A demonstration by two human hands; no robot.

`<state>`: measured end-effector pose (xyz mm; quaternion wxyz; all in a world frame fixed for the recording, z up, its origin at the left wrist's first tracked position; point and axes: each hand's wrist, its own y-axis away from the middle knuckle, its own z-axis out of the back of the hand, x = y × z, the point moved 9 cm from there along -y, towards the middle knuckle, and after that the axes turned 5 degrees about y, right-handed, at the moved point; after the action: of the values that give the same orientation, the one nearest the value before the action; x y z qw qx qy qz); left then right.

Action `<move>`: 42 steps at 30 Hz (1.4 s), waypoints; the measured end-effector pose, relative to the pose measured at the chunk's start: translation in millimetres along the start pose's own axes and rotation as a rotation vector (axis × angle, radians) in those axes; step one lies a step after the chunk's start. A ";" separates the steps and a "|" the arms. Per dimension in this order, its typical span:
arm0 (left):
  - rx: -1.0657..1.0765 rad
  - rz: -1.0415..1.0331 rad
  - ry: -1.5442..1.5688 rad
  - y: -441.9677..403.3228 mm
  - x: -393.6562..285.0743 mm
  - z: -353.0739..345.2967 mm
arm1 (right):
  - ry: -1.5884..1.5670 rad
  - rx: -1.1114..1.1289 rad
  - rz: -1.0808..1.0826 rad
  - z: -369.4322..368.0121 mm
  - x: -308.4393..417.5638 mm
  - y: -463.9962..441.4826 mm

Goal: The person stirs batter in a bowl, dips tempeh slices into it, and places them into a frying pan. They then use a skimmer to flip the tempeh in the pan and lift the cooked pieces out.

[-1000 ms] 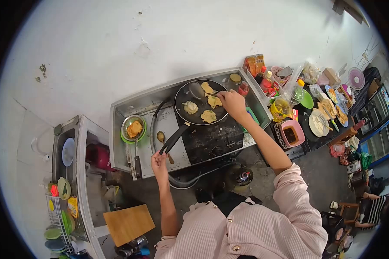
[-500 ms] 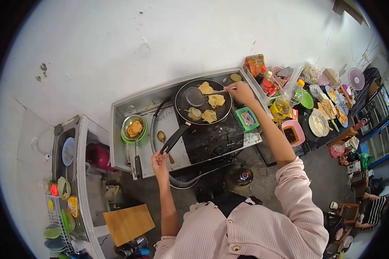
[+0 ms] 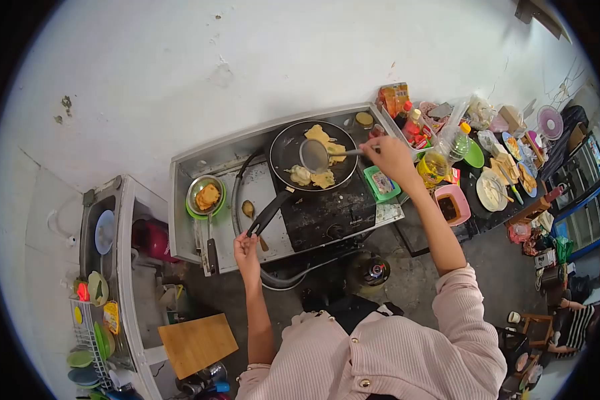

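Note:
My left hand is closed on the end of the black handle of a frying pan, which sits on a black stove. My right hand grips the handle of a round-headed metal ladle from the pan's right side. The ladle's head is over the pan and partly covers the food. Several pale yellow fritters lie in the pan, among them one at the top and one lower down.
Left of the stove, a strainer with a browned fritter rests on a green bowl. A spoon lies beside a hose. At right are a green tray, oil bottle, pink container and plates. A gas cylinder stands below.
My right hand has moved right and down, bringing the ladle's head rightward and slightly lower across the pan. The upper fritters now sit closer together. My left hand stays on the pan handle.

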<state>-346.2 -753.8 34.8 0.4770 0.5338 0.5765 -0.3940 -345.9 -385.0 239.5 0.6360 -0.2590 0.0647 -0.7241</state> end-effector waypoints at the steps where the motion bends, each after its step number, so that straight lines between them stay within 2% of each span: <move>1: 0.001 0.002 -0.007 0.2 -1.6 -1.0 | 0.017 0.067 -0.036 5.1 6.7 8.2; 2: 0.003 0.005 -0.014 0.4 -3.0 -1.6 | 0.031 0.109 -0.005 4.9 12.2 13.9; 6: 0.014 0.001 -0.002 -0.1 -1.1 -1.2 | 0.193 -0.005 0.142 11.6 12.7 23.9; 10: 0.003 0.019 -0.023 -0.1 0.4 -0.5 | 0.180 -0.014 0.052 12.6 -10.6 20.6; 13: 0.005 0.006 -0.015 -0.1 -0.1 -0.8 | 0.087 -0.181 0.049 17.0 -12.5 8.9; 14: 0.004 0.004 0.002 -0.3 -0.4 -1.5 | 0.135 -0.176 0.003 12.3 -14.0 3.4; 18: -0.002 0.016 -0.009 1.2 -3.1 -2.3 | 0.294 -0.292 0.114 -28.6 -15.8 -21.4; 23: -0.006 0.000 -0.001 1.2 -1.8 -1.4 | 0.429 -0.137 0.239 -67.9 3.0 -26.1; 25: -0.007 0.001 -0.009 1.9 -1.0 -1.0 | 0.413 -0.098 0.268 -78.9 7.8 -24.0; 29: 0.001 0.002 -0.007 2.6 -4.7 -3.1 | 0.257 -0.274 0.351 -59.9 19.5 -9.6; 31: -0.007 0.005 -0.011 2.2 -3.5 -2.5 | 0.178 -0.310 0.271 -36.2 23.9 -2.0; 37: 0.000 -0.002 -0.004 -0.4 1.5 -0.1 | -0.032 -0.153 0.132 -42.1 0.8 12.4; 42: 0.003 0.006 0.008 0.3 1.2 -2.0 | -0.038 -0.123 0.182 -47.8 -0.9 8.0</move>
<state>-346.2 -751.6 34.1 0.4752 0.5375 0.5764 -0.3913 -360.6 -396.9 194.8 0.6830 -0.3044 0.1202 -0.6530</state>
